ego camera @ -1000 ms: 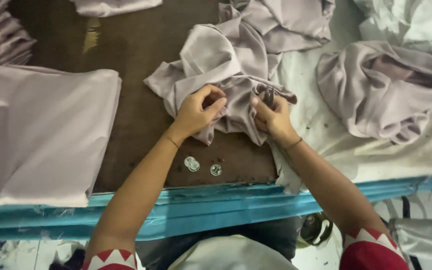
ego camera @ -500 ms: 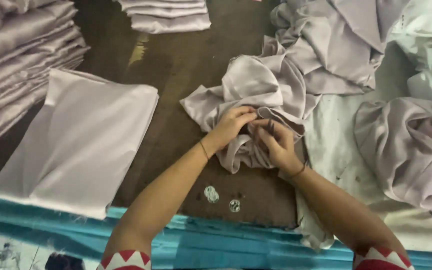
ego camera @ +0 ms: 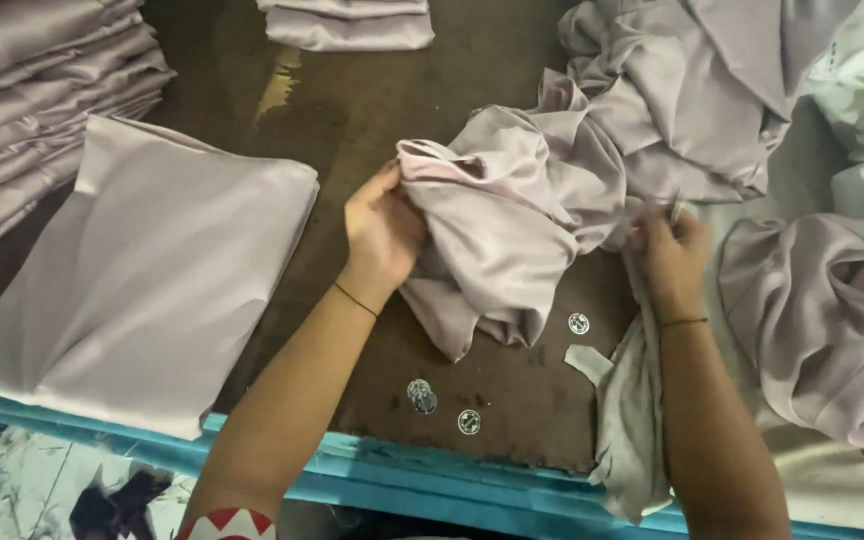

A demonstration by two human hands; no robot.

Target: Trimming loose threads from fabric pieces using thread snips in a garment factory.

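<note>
While gripping a crumpled lilac satin cloth (ego camera: 512,230) on the dark wooden table (ego camera: 362,130): left hand (ego camera: 382,232) clamped on its edge, right hand (ego camera: 670,250) pinching folds, fingertips buried. Nearby, round stickers (ego camera: 468,421); folded satin stack (ego camera: 142,280) left, partly cut off.

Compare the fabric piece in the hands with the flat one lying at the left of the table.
The held fabric piece is crumpled and bunched; the flat folded piece lies smooth. The left hand and right hand grip the held fabric piece, while nothing touches the flat folded piece. Both are pale lilac, satin-like cloth.
</note>
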